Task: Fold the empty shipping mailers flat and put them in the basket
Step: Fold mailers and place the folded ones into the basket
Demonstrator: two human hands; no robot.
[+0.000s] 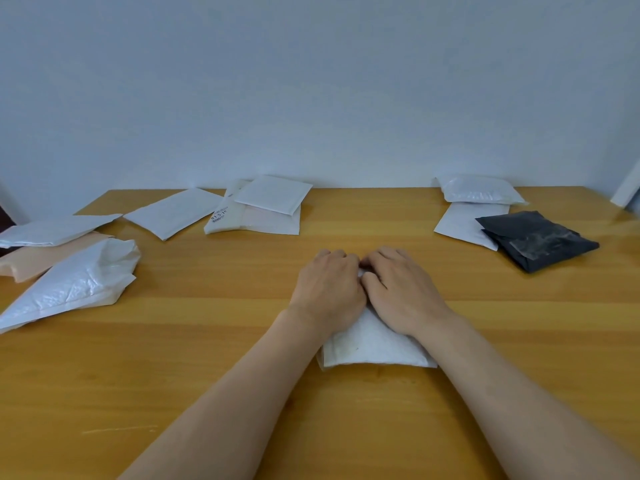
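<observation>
Loose mailers (69, 282) wait at left, while my left hand (327, 289) and right hand (403, 292) lie side by side on the white mailer (374, 344) in the middle of the table (207, 341) to press it flat, fingers bent over its far edge, pinching or pressing I cannot tell

Open tabletop (363, 220) between crumpled mailer (76, 282) and black mailer (536, 242).

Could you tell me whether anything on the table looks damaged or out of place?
The white mailer at far left is crumpled, its open end puffed and wrinkled. The left hand and right hand grip a folded mailer. Nothing else stands out.
</observation>
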